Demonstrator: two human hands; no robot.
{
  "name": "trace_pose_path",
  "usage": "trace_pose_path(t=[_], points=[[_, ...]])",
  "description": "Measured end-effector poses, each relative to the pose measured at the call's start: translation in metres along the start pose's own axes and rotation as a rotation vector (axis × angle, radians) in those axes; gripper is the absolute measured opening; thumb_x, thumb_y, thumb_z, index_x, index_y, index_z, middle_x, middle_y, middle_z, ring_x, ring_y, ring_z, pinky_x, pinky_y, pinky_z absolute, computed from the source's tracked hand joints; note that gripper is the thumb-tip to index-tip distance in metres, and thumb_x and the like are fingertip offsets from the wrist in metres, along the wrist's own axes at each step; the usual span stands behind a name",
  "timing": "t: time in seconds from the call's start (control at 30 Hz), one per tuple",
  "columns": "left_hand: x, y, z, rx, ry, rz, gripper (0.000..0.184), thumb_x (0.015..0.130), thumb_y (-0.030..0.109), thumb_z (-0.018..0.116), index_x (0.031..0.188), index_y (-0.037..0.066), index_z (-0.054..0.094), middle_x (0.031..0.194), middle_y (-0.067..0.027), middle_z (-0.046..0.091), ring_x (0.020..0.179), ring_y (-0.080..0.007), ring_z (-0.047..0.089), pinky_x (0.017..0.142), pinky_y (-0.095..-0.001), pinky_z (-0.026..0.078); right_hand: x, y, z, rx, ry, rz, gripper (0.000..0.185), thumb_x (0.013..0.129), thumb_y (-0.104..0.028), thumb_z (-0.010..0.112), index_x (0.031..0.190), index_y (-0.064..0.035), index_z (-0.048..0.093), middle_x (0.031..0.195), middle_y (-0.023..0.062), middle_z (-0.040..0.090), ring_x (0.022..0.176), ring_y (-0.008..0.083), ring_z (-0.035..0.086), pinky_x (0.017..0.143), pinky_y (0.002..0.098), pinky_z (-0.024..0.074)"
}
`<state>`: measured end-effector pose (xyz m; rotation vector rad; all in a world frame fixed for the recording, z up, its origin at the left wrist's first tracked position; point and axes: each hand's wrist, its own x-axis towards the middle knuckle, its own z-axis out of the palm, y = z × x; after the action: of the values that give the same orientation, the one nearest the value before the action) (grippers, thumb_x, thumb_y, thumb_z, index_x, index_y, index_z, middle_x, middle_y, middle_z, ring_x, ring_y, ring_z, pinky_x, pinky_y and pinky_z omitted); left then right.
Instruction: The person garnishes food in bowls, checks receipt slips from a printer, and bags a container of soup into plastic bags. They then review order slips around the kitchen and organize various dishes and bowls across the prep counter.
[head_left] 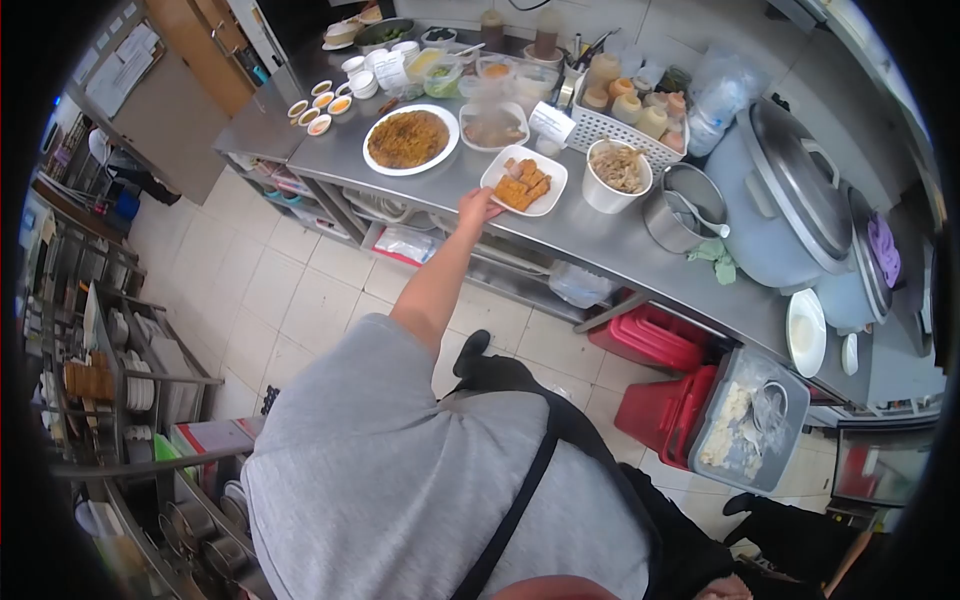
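Note:
My left hand [477, 207] is closed on the near-left rim of a white square bowl [558, 185] at the counter's front edge. Golden-brown fried pieces [522, 188] lie in this bowl. Behind it sits another pale bowl [520, 138] with brownish food. To its left, a large white oval plate [449, 150] carries a heap of orange-brown food [408, 139]. On the right stands a white tub [606, 197] of shredded pale food. My right hand does not show; a pinkish shape at the bottom edge is too unclear to name.
Small sauce cups [322, 100] line the left of the steel counter [345, 165]. A white basket [625, 140] holds squeeze bottles. A steel pot [672, 225] and big lidded cookers [780, 200] stand right. Red bins [655, 410] and a grey tub [795, 440] are below; a person's legs [790, 535] are nearby.

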<state>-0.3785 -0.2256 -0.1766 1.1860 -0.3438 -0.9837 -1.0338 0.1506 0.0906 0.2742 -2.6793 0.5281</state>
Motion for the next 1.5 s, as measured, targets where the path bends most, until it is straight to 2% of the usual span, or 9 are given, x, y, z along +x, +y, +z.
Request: trace_pose_path(t=[0.1, 0.33, 0.4, 0.63, 0.87, 0.97, 1.17, 1.4, 1.5], points=[[-0.014, 0.015, 0.005, 0.003, -0.011, -0.022, 0.035, 0.076, 0.017, 0.054, 0.100, -0.007, 0.048, 0.084, -0.0148, 0.058, 0.071, -0.0208, 0.061, 0.064, -0.0263, 0.052, -0.048, -0.069, -0.045, 0.272, -0.415, 0.063, 0.050, 0.082, -0.043, 0.036, 0.060, -0.0058, 0.062, 0.043, 0.0109, 0.049, 0.031, 0.0199, 0.043, 0.031, 0.0283, 0.0350], [0.001, 0.005, 0.009, -0.041, 0.040, -0.082, 0.024, 0.078, 0.010, 0.050, 0.095, -0.008, 0.049, 0.080, -0.0171, 0.058, 0.063, -0.0233, 0.062, 0.053, -0.0268, 0.054, 0.008, -0.045, 0.059, 0.381, -0.186, -0.369, 0.058, 0.081, -0.044, 0.036, 0.053, 0.0034, 0.056, 0.043, 0.0125, 0.048, 0.031, 0.0213, 0.041, 0.032, 0.0312, 0.0337], [0.000, 0.001, 0.015, -0.042, 0.059, -0.095, 0.024, 0.078, 0.009, 0.049, 0.096, -0.008, 0.048, 0.080, -0.0179, 0.058, 0.063, -0.0240, 0.062, 0.053, -0.0271, 0.054, -0.018, -0.094, 0.014, 0.348, -0.805, -0.003, 0.049, 0.081, -0.037, 0.040, 0.069, 0.0056, 0.059, 0.059, 0.0133, 0.056, 0.046, 0.0246, 0.050, 0.044, 0.0316, 0.0407], [-0.007, 0.002, 0.026, -0.082, -0.004, -0.185, 0.026, 0.080, 0.010, 0.052, 0.099, -0.007, 0.046, 0.083, -0.0175, 0.057, 0.068, -0.0243, 0.061, 0.059, -0.0298, 0.055, 0.049, -0.026, 0.148, 0.297, -0.554, -0.538, 0.047, 0.078, -0.046, 0.053, 0.105, -0.0073, 0.052, 0.103, 0.0162, 0.055, 0.091, 0.0250, 0.053, 0.074, 0.0393, 0.0423], [0.022, 0.000, -0.019, 0.630, -0.096, -0.024, 0.031, 0.079, 0.025, 0.058, 0.098, 0.001, 0.053, 0.082, -0.0093, 0.058, 0.076, -0.0222, 0.059, 0.068, -0.0310, 0.049, 0.030, -0.030, 0.139, 0.282, -0.530, -0.513, 0.035, 0.081, -0.034, 0.053, 0.098, -0.0036, 0.054, 0.091, 0.0167, 0.058, 0.083, 0.0288, 0.056, 0.073, 0.0346, 0.0430], [-0.004, 0.033, -0.005, 0.205, 0.079, -0.048, 0.026, 0.076, 0.020, 0.060, 0.095, 0.002, 0.056, 0.081, -0.0095, 0.060, 0.078, -0.0213, 0.059, 0.066, -0.0317, 0.047, 0.024, -0.028, 0.129, 0.226, -0.500, -0.486, 0.035, 0.080, -0.034, 0.055, 0.098, -0.0043, 0.054, 0.091, 0.0169, 0.058, 0.083, 0.0296, 0.056, 0.073, 0.0351, 0.0430], [0.063, 0.051, 0.066, 0.702, 0.038, 0.988, 0.040, 0.067, 0.010, 0.065, 0.104, 0.000, 0.054, 0.096, -0.0112, 0.061, 0.087, -0.0198, 0.057, 0.076, -0.0279, 0.044, 0.015, -0.038, 0.119, 0.290, -0.503, -0.480, 0.033, 0.079, -0.028, 0.056, 0.104, -0.0057, 0.052, 0.092, 0.0153, 0.059, 0.086, 0.0267, 0.057, 0.075, 0.0338, 0.0428], [0.131, 0.085, 0.102, 1.055, -0.297, 0.327, 0.037, 0.071, 0.010, 0.063, 0.105, 0.003, 0.051, 0.099, -0.0088, 0.058, 0.083, -0.0166, 0.056, 0.072, -0.0284, 0.046, 0.007, -0.028, 0.110, 0.332, -0.519, -0.456, 0.030, 0.080, -0.023, 0.056, 0.104, -0.0053, 0.052, 0.092, 0.0127, 0.059, 0.084, 0.0217, 0.056, 0.076, 0.0316, 0.0424], [0.102, 0.103, 0.113, 0.529, -0.269, 0.055, 0.019, 0.076, 0.010, 0.060, 0.093, 0.007, 0.053, 0.086, -0.0049, 0.058, 0.074, -0.0148, 0.056, 0.066, -0.0284, 0.047, 0.002, -0.018, 0.102, 0.279, -0.507, -0.399, 0.032, 0.080, -0.025, 0.056, 0.104, -0.0054, 0.053, 0.092, 0.0130, 0.059, 0.085, 0.0222, 0.057, 0.076, 0.0320, 0.0426]])
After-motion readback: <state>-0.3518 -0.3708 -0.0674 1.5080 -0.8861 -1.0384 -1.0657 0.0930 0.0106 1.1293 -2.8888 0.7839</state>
